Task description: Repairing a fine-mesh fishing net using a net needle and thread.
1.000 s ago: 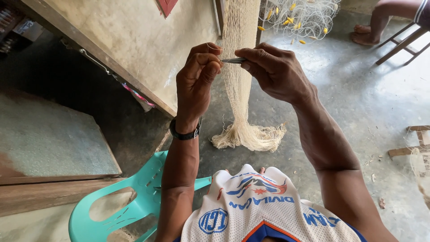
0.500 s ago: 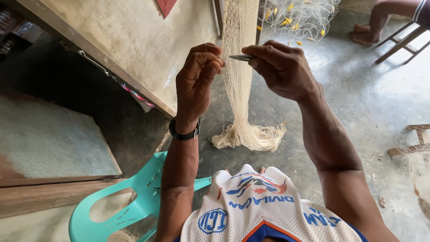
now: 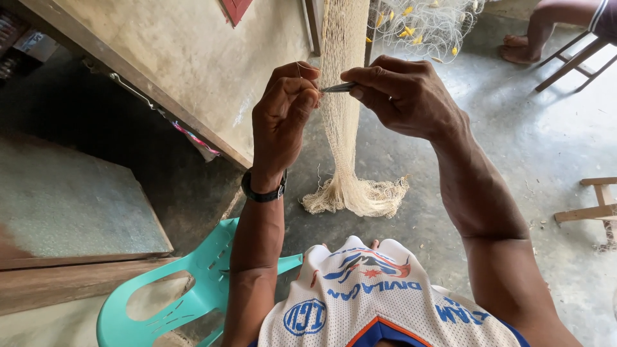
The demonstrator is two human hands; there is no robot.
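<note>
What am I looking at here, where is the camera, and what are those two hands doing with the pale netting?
The camera sits on a person's head and looks down, so you see that person's own arms and white mesh jersey from above. There is no machine here, only two bare hands. The left hand, with a black wristwatch on its wrist, pinches a strand of the cream-coloured fishing net that hangs down and bunches on the grey concrete floor. The right hand holds a thin grey pointed tool, its tip meeting the left fingers at the net. A turquoise plastic chair stands at lower left. Further back lies more net with small yellow floats. At top right another person's bare feet rest near a wooden seat; that is somebody else.
</note>
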